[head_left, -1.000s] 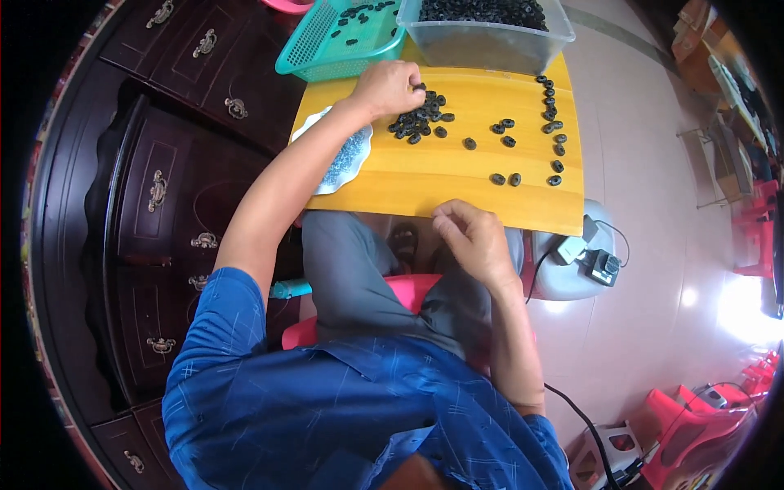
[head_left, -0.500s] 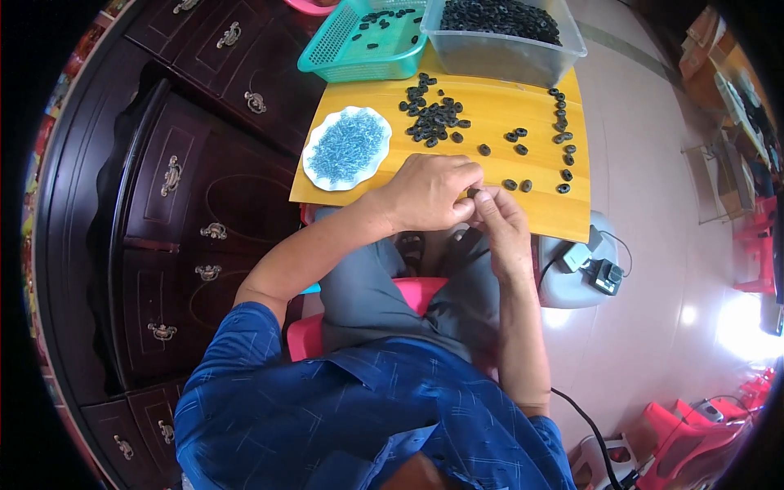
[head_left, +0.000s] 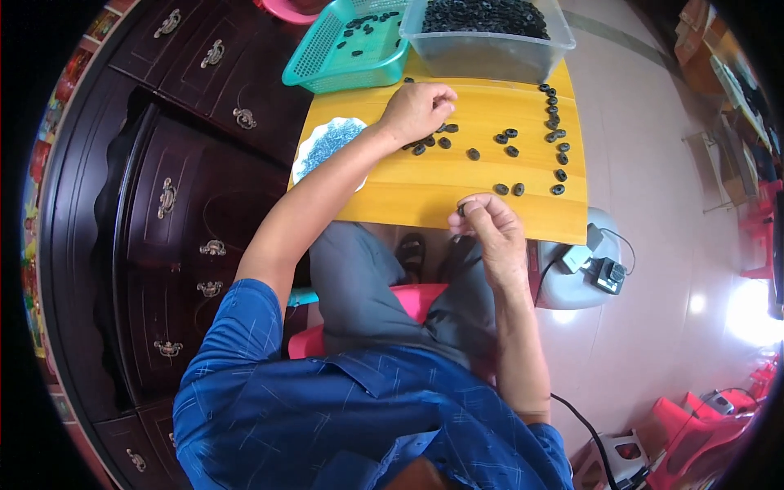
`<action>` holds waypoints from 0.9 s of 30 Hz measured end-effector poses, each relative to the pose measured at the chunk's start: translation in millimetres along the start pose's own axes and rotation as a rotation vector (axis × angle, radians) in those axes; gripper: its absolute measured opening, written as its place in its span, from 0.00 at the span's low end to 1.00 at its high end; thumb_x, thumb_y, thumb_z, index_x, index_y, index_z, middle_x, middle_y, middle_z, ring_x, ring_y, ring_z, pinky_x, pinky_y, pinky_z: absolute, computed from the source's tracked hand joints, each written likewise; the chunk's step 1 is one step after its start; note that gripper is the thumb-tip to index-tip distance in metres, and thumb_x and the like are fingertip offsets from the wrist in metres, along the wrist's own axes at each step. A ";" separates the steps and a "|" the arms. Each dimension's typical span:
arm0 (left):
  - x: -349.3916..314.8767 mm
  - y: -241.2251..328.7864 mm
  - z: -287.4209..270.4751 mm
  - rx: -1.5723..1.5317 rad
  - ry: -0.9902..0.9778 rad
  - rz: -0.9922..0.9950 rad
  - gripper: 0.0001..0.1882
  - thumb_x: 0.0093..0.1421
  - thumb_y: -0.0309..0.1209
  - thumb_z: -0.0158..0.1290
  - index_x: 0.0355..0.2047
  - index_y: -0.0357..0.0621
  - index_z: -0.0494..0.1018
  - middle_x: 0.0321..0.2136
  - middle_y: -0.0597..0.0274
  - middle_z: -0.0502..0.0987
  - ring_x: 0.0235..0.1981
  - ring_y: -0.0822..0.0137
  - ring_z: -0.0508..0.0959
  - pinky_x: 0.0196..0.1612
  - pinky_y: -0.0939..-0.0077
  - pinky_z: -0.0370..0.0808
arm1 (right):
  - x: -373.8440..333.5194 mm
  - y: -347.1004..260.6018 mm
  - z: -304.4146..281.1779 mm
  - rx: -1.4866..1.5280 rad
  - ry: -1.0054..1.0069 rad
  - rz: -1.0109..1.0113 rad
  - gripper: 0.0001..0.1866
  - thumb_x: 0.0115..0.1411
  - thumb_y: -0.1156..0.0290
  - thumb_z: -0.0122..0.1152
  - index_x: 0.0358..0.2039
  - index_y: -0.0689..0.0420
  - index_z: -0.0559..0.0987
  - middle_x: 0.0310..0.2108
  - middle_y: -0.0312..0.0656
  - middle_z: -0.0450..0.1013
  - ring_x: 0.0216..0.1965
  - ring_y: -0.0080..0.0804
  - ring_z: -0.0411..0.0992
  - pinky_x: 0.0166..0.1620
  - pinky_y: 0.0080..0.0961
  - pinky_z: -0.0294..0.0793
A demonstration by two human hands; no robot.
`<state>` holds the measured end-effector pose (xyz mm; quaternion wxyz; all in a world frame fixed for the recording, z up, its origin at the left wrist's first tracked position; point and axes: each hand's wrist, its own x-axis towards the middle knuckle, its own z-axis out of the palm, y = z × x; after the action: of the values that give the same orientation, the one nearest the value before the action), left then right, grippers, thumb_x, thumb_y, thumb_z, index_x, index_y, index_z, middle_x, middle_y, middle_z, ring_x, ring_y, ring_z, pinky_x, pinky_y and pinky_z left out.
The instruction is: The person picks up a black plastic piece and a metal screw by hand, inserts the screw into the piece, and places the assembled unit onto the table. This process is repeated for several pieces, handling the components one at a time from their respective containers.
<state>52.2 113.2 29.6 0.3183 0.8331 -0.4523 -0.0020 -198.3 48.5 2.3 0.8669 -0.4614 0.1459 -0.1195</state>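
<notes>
My right hand [head_left: 496,233] pinches a small black oval part [head_left: 462,210] between thumb and fingers, just above the near edge of the yellow table. Farther off and to the left, my left hand [head_left: 418,111] hangs over the pile of black oval parts [head_left: 430,143], covering most of it. Its fingers are loosely bent and apart, and nothing shows in them. My left forearm partly hides a white scalloped plate [head_left: 358,181] heaped with small clear-blue pieces [head_left: 327,149]. Loose black parts [head_left: 510,151] lie right of the pile, some in a column [head_left: 561,159] along the right edge.
At the table's far side stand a green basket [head_left: 314,75] with some black parts and a clear bin [head_left: 482,55] full of them. A dark wooden cabinet [head_left: 237,175] flanks the left. A grey stool [head_left: 563,294] holding small devices stands right of the table.
My hands have parted. The left one has moved away and slightly left, over the pile; the right one has dropped a little, keeping its black part. The view has shifted slightly.
</notes>
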 end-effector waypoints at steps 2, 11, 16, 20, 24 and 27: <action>21.3 -6.8 13.4 0.085 0.047 0.096 0.11 0.57 0.31 0.56 0.39 0.41 0.80 0.29 0.57 0.81 0.27 0.62 0.80 0.33 0.69 0.77 | -1.0 -1.9 1.5 -0.029 -0.007 -0.012 0.08 0.67 0.70 0.57 0.36 0.61 0.78 0.28 0.35 0.77 0.29 0.19 0.73 0.38 0.16 0.73; 85.2 -10.5 75.1 0.393 0.015 0.142 0.12 0.60 0.33 0.51 0.42 0.47 0.79 0.38 0.56 0.79 0.40 0.52 0.80 0.46 0.57 0.77 | -1.9 -5.9 -1.8 0.007 -0.027 0.010 0.09 0.69 0.69 0.54 0.39 0.63 0.75 0.32 0.37 0.76 0.32 0.20 0.73 0.40 0.18 0.74; 95.5 -5.1 91.1 0.497 -0.018 0.066 0.11 0.61 0.34 0.51 0.40 0.46 0.79 0.38 0.55 0.79 0.40 0.51 0.80 0.45 0.54 0.77 | -1.5 -8.1 -0.4 0.022 -0.042 0.017 0.08 0.69 0.72 0.53 0.40 0.64 0.75 0.34 0.39 0.77 0.34 0.20 0.73 0.41 0.16 0.73; 99.8 -2.5 94.9 0.491 0.011 0.043 0.10 0.61 0.35 0.51 0.37 0.45 0.79 0.37 0.55 0.80 0.39 0.50 0.80 0.43 0.53 0.77 | -1.7 -10.1 -1.0 0.030 -0.049 0.029 0.07 0.68 0.73 0.54 0.40 0.64 0.75 0.34 0.39 0.77 0.34 0.19 0.73 0.41 0.15 0.73; 102.0 -3.0 92.7 0.533 -0.041 -0.031 0.09 0.61 0.34 0.51 0.35 0.45 0.78 0.35 0.55 0.81 0.38 0.49 0.81 0.41 0.52 0.77 | -0.6 -9.3 -0.9 0.030 -0.054 0.029 0.07 0.68 0.73 0.53 0.40 0.64 0.74 0.34 0.39 0.76 0.34 0.19 0.72 0.41 0.15 0.73; 99.6 -3.7 91.0 0.516 -0.059 -0.035 0.09 0.60 0.34 0.52 0.34 0.45 0.78 0.35 0.54 0.81 0.38 0.49 0.81 0.41 0.51 0.77 | -0.4 -9.0 0.1 0.039 -0.066 0.035 0.07 0.68 0.73 0.53 0.40 0.64 0.74 0.34 0.39 0.77 0.34 0.19 0.72 0.41 0.15 0.73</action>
<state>87.3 -8.7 -16.6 0.0821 0.8939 -0.4326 0.0836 -199.3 43.8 10.0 0.8822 -0.4453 0.1228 -0.0918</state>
